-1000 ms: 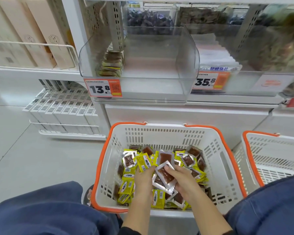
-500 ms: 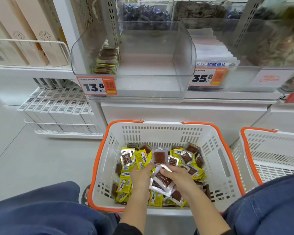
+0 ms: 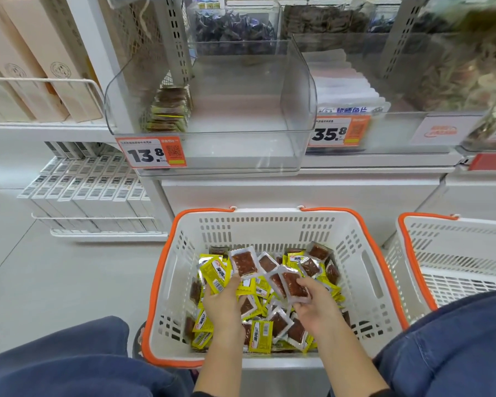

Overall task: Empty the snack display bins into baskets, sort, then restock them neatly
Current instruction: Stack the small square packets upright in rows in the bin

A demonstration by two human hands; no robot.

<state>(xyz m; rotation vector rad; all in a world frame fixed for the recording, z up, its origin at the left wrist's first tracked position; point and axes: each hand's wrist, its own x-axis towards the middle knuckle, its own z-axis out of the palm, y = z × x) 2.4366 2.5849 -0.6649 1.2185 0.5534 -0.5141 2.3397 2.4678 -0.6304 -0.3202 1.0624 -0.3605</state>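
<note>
A shop aisle with a pale floor (image 3: 55,282) and white shelving sets the scene. At far left, tall beige cartons (image 3: 40,67) stand on a shelf above rows of white boxes (image 3: 92,193). Next along, the clear display bin (image 3: 212,116) marked 13.8 is almost bare, with only a short upright stack of packets (image 3: 169,113) against its left wall. Below it, between the person's knees, sits a white basket (image 3: 269,227) with an orange rim, holding a loose heap of yellow and clear snack packets (image 3: 258,330). The left hand (image 3: 224,303) lies in the heap with its fingers curled among the packets; whether it truly grips any I cannot tell. The right hand (image 3: 317,306) holds a small fan of clear packets (image 3: 291,283) pinched between thumb and fingers. Further right, a neighbouring bin (image 3: 384,130) priced 35.8 holds white packs, and a second basket (image 3: 453,253) stands beside the first, its visible part showing no goods. The step in hand looks like sorting: gathering matching packets face-aligned into a bundle. The next move likely calls for squaring that bundle and standing it upright beside the stack in the bin.
</note>
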